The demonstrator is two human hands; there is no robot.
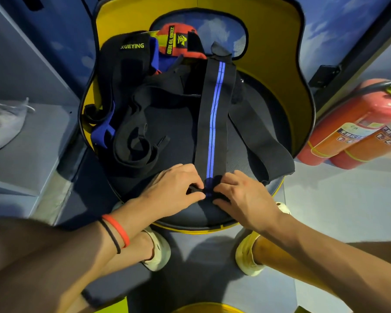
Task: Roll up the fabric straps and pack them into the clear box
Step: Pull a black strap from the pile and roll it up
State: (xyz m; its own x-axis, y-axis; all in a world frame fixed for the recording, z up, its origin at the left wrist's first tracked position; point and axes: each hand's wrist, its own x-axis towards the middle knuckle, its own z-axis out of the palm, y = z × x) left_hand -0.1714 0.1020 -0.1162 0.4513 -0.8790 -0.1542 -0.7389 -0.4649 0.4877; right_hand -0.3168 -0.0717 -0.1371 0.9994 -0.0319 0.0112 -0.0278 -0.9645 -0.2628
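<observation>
Head view: near end of strap, both hands on it

Head view, looking down at a yellow chair point(278, 71) with a dark seat cushion point(203, 213). The straps lie on the seat.

- The blue-striped strap point(215, 114) is black with a blue line down its centre. It lies flat and straight from the chair back in the upper middle of the frame down to my hands at centre.
- My left hand point(174, 188) and right hand point(244, 195) meet at its near end. The fingers point(195, 195) of both hands are curled and narrow, pinching a small bunched or rolled bit of the strap between them. I cannot tell how many turns it has.
- A second black strap point(257, 134) runs out from under the striped one toward the right edge of the seat.
- Loose black straps point(133, 141) are piled left of centre and are not rolled.
- A blue strap point(102, 134) lies at the left rim of the seat.
- Upper left: a black strap marked "XUEYING" point(127, 55). Beside it, against the chair back, is a red strap point(178, 41) with yellow lettering.

Red and black wristbands point(117, 231) are on my left wrist. My shoes point(158, 251) are on the floor below the seat. Two red fire extinguishers point(352, 125) lean at the right of the frame.
</observation>
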